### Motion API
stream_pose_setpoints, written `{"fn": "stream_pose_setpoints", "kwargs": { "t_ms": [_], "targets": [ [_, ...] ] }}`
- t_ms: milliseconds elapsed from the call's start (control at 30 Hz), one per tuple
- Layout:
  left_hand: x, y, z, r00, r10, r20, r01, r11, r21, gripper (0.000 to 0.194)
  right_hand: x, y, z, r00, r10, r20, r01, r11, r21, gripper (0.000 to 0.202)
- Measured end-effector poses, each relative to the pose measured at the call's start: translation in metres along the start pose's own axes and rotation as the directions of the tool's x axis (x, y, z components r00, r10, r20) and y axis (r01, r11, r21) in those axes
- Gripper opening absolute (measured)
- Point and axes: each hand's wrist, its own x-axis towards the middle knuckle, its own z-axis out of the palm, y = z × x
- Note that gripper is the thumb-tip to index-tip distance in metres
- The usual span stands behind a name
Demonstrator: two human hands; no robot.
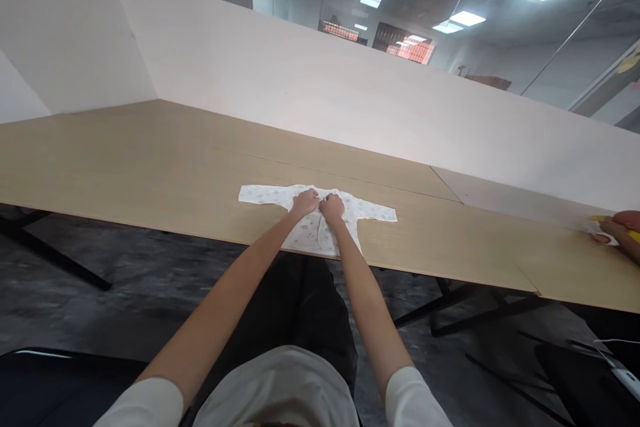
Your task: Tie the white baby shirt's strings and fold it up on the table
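A small white long-sleeved baby shirt (304, 236) with a faint print lies on the wooden table, its sleeves spread out to both sides. Its lower hem reaches the table's near edge. My left hand (306, 201) is closed on the front of the shirt just below the neckline. Close beside it, my right hand (332, 208) has its fingers bent and pinched on the cloth at the front opening. A curved front edge of the fabric shows below my right hand. The fingertips of both hands are partly hidden, so what exactly lies between them is unclear.
The long table (125, 167) runs along a white wall (280, 93) with glass above it. At the far right, another person's hand (613, 227) is near a white and orange object. A dark chair (65, 387) stands at lower left. Black table legs show below.
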Motion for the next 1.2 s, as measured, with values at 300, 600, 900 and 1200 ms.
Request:
{"fn": "stream_pose_setpoints", "kwargs": {
  "t_ms": [300, 600, 900, 1200],
  "targets": [
    [0.012, -0.005, 0.039, 0.963, 0.193, -0.190, -0.164, 0.974, 0.156, 0.035, 0.004, 0.021, 0.011, 0.990, 0.065, -0.125, -0.016, 0.933, 0.359, 0.030],
    [0.011, -0.006, 0.037, 0.962, 0.195, -0.190, -0.169, 0.975, 0.147, 0.034, 0.005, 0.024, 0.013, 0.990, 0.072, -0.122, -0.018, 0.918, 0.396, 0.035],
    [0.012, -0.007, 0.037, 0.965, 0.173, -0.199, -0.150, 0.981, 0.126, 0.029, 0.004, 0.023, 0.013, 0.989, 0.059, -0.138, -0.002, 0.924, 0.382, 0.035],
    [0.013, -0.009, 0.035, 0.970, 0.169, -0.175, -0.175, 0.984, -0.024, 0.026, -0.001, 0.021, 0.008, 0.995, 0.032, -0.093, 0.004, 0.932, 0.362, 0.035]
  ]
}}
